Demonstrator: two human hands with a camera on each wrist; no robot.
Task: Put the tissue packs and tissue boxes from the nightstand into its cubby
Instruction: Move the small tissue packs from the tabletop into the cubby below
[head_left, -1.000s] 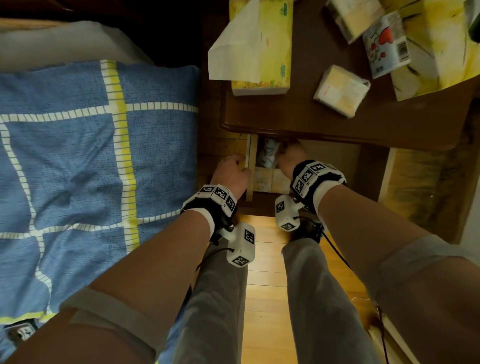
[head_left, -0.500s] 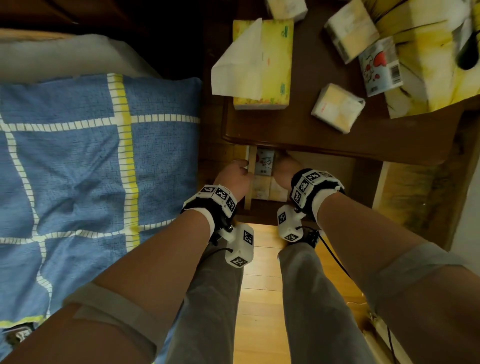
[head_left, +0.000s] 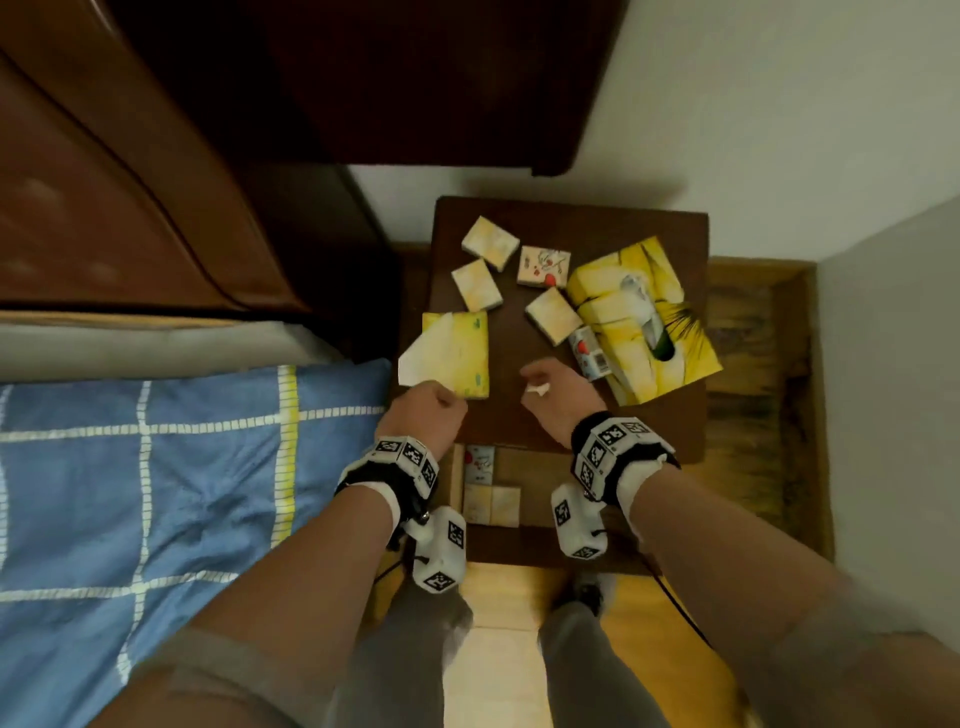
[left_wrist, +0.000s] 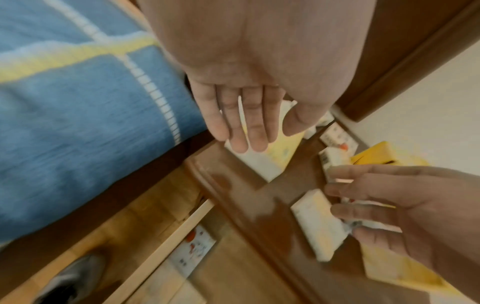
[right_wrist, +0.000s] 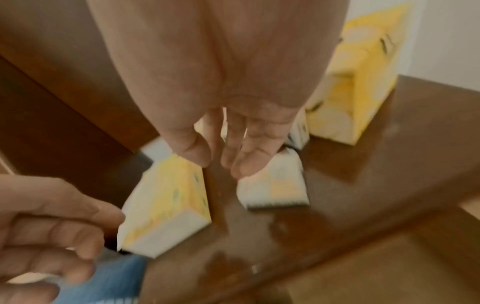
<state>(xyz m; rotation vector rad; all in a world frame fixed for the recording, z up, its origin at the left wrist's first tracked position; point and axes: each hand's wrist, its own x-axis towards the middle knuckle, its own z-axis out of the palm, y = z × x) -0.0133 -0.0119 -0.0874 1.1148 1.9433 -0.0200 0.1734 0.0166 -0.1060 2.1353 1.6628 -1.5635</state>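
Head view, nightstand (head_left: 498, 415): dark wood top, packs and boxes scattered across it.
Head view, left hand (head_left: 428, 410): over the nightstand's near-left corner, fingers hidden from here, nothing seen in it.
Head view, right hand (head_left: 563, 397): over the nightstand's near edge, a scrap of white at the fingers, grip unclear from here.
Head view, flat tissue box (head_left: 462, 353): on the nightstand's left edge, a white sheet poking out, just beyond the left hand.
Head view, large yellow box (head_left: 644, 322): on the nightstand's right side, well apart from the left hand.
Head view, small packs (head_left: 553, 314): loose on the nightstand top between the two boxes.
Head view, cubby (head_left: 530, 467): below the nightstand's front edge, packs in cubby (head_left: 491, 504) lined up at its left.
Left wrist view, left hand (left_wrist: 249, 115): fingers straight and together, empty, above the flat tissue box (left_wrist: 262, 158).
Right wrist view, right hand (right_wrist: 233, 148): fingers relaxed and loosely apart, above a small pack (right_wrist: 275, 189) on the nightstand top; contact blurred, cannot tell.
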